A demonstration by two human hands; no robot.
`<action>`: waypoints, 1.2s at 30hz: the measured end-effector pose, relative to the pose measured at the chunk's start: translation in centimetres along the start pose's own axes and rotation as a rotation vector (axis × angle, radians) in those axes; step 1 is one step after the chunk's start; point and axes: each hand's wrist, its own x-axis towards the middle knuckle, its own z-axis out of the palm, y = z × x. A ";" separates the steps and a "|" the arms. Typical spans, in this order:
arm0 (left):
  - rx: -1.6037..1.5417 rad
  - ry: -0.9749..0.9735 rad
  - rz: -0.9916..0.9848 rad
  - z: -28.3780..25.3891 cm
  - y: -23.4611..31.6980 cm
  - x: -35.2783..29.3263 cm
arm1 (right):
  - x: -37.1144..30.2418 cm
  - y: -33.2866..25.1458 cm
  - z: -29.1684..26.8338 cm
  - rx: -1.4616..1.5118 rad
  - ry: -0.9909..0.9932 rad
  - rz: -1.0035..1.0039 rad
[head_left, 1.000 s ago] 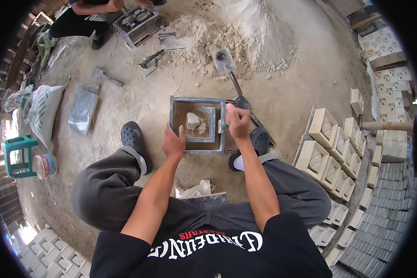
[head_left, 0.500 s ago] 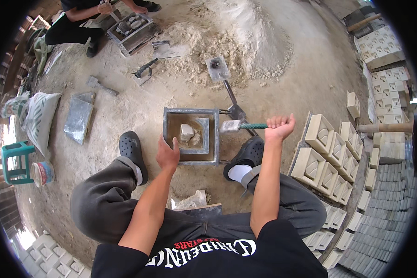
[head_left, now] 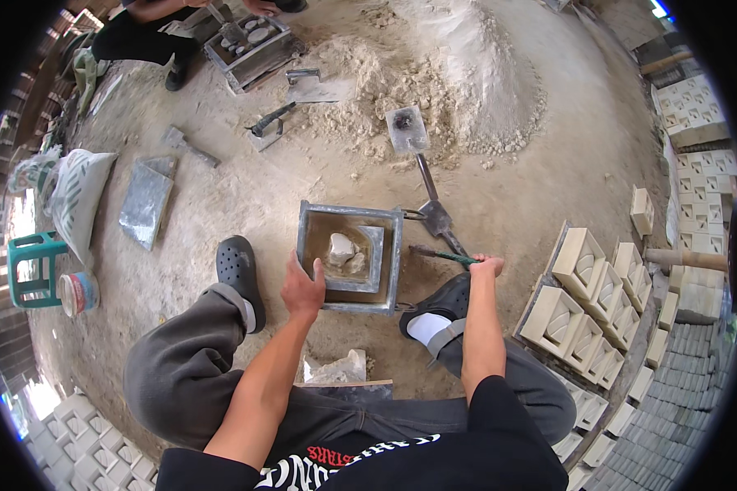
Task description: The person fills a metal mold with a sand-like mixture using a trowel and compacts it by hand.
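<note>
Between my feet sits a rectangular metal mould [head_left: 352,207], with a smaller metal frame [head_left: 375,260] inside it. Pale chunky lumps [head_left: 343,248] and brownish loose material lie within. At the mould's left wall, my left hand [head_left: 304,290] has its thumb over the inner side and its fingers along the outer side. To the right of the mould, my right hand [head_left: 487,264] is closed round the green handle of a hammer [head_left: 446,255]. The hammer's slim dark end points at the mould, apart from its wall.
A long tool with a square metal plate [head_left: 407,131] lies beyond the mould, near a powder heap [head_left: 487,78]. Cast blocks [head_left: 580,260] stand in rows at right. Trowels [head_left: 269,123], a metal slab [head_left: 147,204] and a sack [head_left: 80,192] lie left. A co-worker crouches by another mould [head_left: 250,61].
My right hand has come down and the hammer has turned, its pale broad head now seen as a thin dark edge. My left hand stays at the mould's left wall. The view has shifted slightly.
</note>
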 end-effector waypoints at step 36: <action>0.005 -0.088 -0.045 0.5 0.1 0.4 | -9.3 8.4 19.9 -1.156 -0.893 -1.319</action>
